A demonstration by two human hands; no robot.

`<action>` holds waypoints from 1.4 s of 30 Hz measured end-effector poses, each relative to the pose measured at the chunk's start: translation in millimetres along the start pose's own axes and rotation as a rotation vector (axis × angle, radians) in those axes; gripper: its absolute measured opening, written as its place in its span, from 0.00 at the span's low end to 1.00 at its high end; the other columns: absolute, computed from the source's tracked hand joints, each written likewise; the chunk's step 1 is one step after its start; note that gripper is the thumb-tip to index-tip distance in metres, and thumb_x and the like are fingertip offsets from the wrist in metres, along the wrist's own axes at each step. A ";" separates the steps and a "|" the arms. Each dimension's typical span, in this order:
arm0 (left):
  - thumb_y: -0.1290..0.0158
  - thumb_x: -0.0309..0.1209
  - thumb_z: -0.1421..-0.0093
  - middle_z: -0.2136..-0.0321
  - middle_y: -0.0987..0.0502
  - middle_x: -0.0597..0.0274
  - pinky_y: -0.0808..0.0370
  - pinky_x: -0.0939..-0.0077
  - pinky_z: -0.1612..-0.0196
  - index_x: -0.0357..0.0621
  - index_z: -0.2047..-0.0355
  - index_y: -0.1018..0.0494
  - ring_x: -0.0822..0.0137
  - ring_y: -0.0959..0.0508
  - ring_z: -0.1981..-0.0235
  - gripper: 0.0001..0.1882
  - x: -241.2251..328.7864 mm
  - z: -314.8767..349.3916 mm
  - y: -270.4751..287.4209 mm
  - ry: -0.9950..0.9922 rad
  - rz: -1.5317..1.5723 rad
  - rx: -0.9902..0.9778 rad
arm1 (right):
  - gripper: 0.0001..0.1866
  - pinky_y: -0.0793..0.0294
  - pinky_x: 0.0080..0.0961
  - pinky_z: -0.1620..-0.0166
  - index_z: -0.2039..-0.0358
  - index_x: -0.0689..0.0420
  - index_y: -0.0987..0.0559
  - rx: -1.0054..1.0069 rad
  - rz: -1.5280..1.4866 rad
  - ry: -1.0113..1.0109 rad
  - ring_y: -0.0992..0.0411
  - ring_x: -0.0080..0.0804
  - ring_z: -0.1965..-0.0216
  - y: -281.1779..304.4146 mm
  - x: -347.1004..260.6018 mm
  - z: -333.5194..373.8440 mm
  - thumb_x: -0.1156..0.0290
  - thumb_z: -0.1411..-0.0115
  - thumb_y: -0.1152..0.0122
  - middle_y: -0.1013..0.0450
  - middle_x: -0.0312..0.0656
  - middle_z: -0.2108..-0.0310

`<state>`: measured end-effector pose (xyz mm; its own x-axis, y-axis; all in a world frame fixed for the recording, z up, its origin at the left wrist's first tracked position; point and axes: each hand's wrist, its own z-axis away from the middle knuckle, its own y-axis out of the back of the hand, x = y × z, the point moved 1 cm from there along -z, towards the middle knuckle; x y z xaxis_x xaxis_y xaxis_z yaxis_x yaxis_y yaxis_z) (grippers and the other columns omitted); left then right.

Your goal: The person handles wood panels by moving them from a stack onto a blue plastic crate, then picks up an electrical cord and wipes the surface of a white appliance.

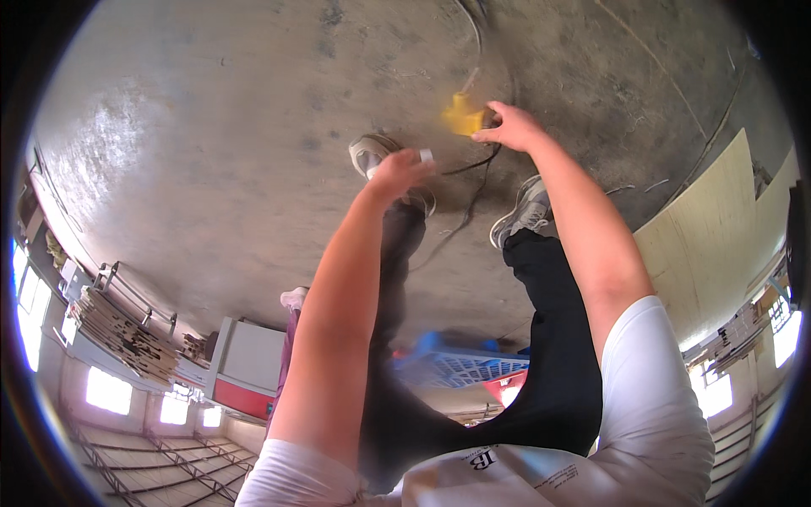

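My right hand (517, 128) is closed, with thumb and fingertips pinching the right end of a yellow block (463, 117) that looks like a cable socket. Motion blurs the block, so its details are hard to make out. A pale cable (476, 52) runs up from it across the floor. My left hand (400, 175), also blurred, is closed with a small white piece (426, 156) at its fingertips; its kind cannot be told. Just below both hands a thin black cable (470, 166) passes, one end near my right fingers. Whether it joins the white piece is unclear.
My shoes (525, 209) stand on the concrete floor (253, 152) under my hands. A plywood sheet (705, 224) lies at the right. Behind me are a blue plastic crate (460, 368), a grey-and-red cabinet (245, 363), stacked boards (127, 334) and another person's shoe (294, 297).
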<state>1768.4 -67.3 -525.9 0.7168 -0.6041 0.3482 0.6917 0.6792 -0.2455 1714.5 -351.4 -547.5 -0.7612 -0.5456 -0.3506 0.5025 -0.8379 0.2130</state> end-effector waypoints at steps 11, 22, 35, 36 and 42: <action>0.45 0.33 0.37 0.51 0.23 0.57 0.28 0.60 0.45 0.38 0.45 0.31 0.60 0.24 0.50 0.21 103.6 231.6 -72.5 -0.345 0.853 -0.273 | 0.23 0.32 0.39 0.46 0.61 0.49 0.17 -0.010 0.132 0.282 0.29 0.47 0.49 31.6 -80.4 265.6 0.42 0.41 0.43 0.22 0.44 0.60; 0.38 0.36 0.41 0.50 0.25 0.58 0.30 0.66 0.43 0.36 0.41 0.33 0.65 0.26 0.48 0.31 336.3 551.3 -122.6 -0.570 0.428 -0.486 | 0.14 0.28 0.39 0.50 0.58 0.49 0.20 0.255 0.103 0.853 0.27 0.45 0.52 165.3 -305.0 534.8 0.59 0.43 0.39 0.24 0.41 0.52; 0.43 0.34 0.43 0.68 0.17 0.54 0.22 0.62 0.64 0.52 0.61 0.18 0.53 0.18 0.68 0.10 552.9 442.3 -26.3 -0.652 -0.749 0.829 | 0.27 0.32 0.30 0.76 0.78 0.52 0.37 0.760 -1.561 1.288 0.38 0.28 0.82 509.9 -324.3 764.7 0.46 0.28 0.63 0.38 0.37 0.80; 0.45 0.29 0.43 0.67 0.17 0.55 0.22 0.63 0.62 0.50 0.61 0.18 0.55 0.17 0.66 0.10 566.0 436.6 8.9 -0.728 -0.591 0.989 | 0.26 0.38 0.26 0.76 0.78 0.50 0.40 0.826 -1.620 1.392 0.44 0.25 0.81 557.3 -288.7 782.7 0.46 0.29 0.61 0.42 0.33 0.80; 0.46 0.29 0.40 0.70 0.21 0.65 0.26 0.72 0.66 0.45 0.63 0.21 0.68 0.23 0.69 0.07 684.4 485.3 113.1 -1.019 -0.303 1.250 | 0.18 0.30 0.30 0.62 0.75 0.53 0.36 1.646 -1.590 1.459 0.33 0.32 0.71 757.3 -24.4 882.8 0.58 0.31 0.50 0.33 0.38 0.73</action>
<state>2294.5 -201.7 123.6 -0.1245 -0.6062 0.7855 -0.0714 0.7951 0.6023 1751.8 -985.1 427.4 0.7181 -0.1924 -0.6688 -0.6956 -0.1673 -0.6987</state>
